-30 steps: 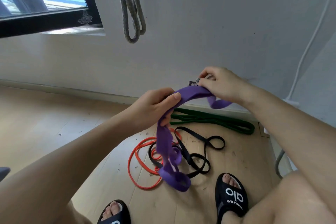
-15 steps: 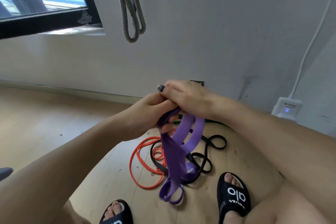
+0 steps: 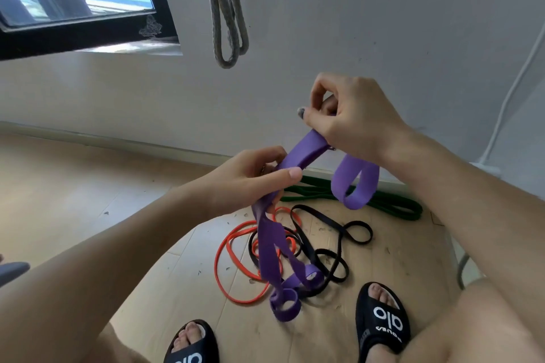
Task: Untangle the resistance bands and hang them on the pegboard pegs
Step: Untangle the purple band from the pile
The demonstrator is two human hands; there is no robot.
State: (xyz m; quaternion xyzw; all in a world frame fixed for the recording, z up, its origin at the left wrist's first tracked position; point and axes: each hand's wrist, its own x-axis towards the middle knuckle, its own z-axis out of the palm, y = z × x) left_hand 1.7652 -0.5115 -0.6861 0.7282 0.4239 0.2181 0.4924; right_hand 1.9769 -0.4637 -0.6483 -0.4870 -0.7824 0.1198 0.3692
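Head view looked down on two bare forearms reaching out over a pale wooden plank floor [image 3: 88,186]. Both hands gripped a wide purple rubber resistance band [image 3: 303,153]. The right hand [image 3: 354,118] was raised higher, wrist bent down, fingers curled closed around the band's upper stretch, with a short purple loop hanging below its wrist. The left hand [image 3: 250,180] sat lower and nearer the body, thumb laid across the top and fingers folded beneath — pinching the same band. Between the hands the band ran taut on a slant; below the left hand it dropped in twisted strands to a curled end just above the floor.

On the floor beneath lay a thin orange band [image 3: 224,268] and a thin black band [image 3: 339,233], overlapping each other, with a dark green band [image 3: 392,206] beside the baseboard. A grey looped band [image 3: 227,23] hung against the white wall [image 3: 383,23] — its upper end out of frame. Two black slide sandals [image 3: 383,321] showed at the bottom edge.
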